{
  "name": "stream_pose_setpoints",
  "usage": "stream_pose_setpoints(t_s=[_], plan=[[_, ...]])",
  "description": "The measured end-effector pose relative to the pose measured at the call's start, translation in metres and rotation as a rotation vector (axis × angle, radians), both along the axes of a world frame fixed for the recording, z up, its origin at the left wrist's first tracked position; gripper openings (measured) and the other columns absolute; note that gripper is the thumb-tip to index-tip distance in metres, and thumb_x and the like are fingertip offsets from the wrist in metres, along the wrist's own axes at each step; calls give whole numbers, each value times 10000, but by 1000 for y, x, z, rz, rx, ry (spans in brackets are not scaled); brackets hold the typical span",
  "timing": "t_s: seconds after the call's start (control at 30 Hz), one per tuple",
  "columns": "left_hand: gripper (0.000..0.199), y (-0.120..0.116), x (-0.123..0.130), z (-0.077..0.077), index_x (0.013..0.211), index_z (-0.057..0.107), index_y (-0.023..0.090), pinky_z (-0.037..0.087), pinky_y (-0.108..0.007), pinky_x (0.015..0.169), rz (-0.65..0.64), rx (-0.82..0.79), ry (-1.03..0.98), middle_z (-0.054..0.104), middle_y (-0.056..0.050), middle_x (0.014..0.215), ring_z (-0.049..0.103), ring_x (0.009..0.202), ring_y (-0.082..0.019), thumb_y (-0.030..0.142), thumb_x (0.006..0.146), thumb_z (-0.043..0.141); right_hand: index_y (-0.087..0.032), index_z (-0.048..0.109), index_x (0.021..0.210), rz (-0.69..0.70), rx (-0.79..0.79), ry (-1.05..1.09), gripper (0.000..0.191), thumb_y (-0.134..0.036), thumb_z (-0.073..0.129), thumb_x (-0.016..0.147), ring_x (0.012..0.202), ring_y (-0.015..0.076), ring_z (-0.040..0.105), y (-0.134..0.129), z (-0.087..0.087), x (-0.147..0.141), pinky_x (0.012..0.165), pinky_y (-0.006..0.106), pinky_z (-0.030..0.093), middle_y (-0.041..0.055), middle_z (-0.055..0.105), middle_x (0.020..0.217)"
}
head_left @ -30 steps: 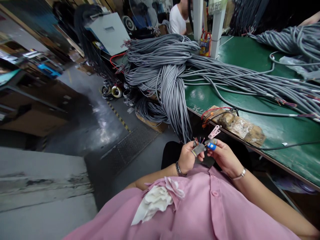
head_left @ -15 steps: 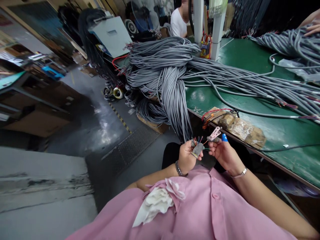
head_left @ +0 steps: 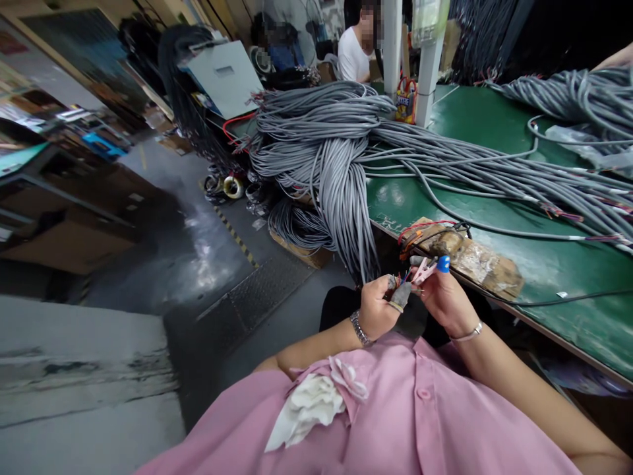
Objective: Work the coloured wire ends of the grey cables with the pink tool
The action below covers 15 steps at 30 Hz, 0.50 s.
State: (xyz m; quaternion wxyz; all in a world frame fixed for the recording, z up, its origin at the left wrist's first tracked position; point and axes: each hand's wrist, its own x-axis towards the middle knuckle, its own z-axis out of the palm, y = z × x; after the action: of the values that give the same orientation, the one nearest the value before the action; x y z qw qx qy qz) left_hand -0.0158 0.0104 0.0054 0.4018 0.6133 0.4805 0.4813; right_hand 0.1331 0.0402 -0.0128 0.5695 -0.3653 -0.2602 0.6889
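My left hand (head_left: 380, 309) wears a grey covering on its thumb. It is closed in a pinch on a bunch of thin coloured wires (head_left: 404, 278), whose tips fan out above the fingers. Just to the right, my right hand (head_left: 442, 300) has a blue cover on the thumb and grips a small pink clip-like tool (head_left: 424, 272). The tool's front end lies right at the wires; whether it bites on one cannot be made out. Both hands are close together before the pink shirt, near the table edge.
Thick grey cable bundles (head_left: 341, 171) drape over the green table (head_left: 475, 119) and hang off its left edge. A taped wooden block (head_left: 487, 264) with red and black leads sits at the near edge. A person in white (head_left: 352, 56) is behind; another person's arm (head_left: 616, 59) shows at right.
My two hands have drawn closer together. The pink tool has swung down and left, from upright above the right fingers to the wires at my left hand.
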Motion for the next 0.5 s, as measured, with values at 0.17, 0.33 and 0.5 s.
stream_pose_setpoints(t_s=[0.17,0.33,0.5], plan=[[311,0,1,-3,651,575,180,394,-228,510,-16,-9,37,579,-12,552,494,503,-107,437,824,591,-195,689,810,-80,-20,55,429,-612,684,707,594,124,542,2,7,-5,556,255,465,18,648,725],[261,-3,-2,-5,682,596,174,396,-225,527,-49,19,56,595,-12,572,511,516,-107,380,841,575,-229,674,828,38,-37,178,455,-669,611,732,657,129,552,-4,1,-2,571,242,458,9,636,763],[227,-11,-14,-24,690,583,167,387,-223,538,-106,12,155,576,-4,567,496,521,-106,333,844,563,-210,642,861,265,-95,320,602,-776,539,684,642,124,510,-28,-12,22,584,262,446,26,607,814]])
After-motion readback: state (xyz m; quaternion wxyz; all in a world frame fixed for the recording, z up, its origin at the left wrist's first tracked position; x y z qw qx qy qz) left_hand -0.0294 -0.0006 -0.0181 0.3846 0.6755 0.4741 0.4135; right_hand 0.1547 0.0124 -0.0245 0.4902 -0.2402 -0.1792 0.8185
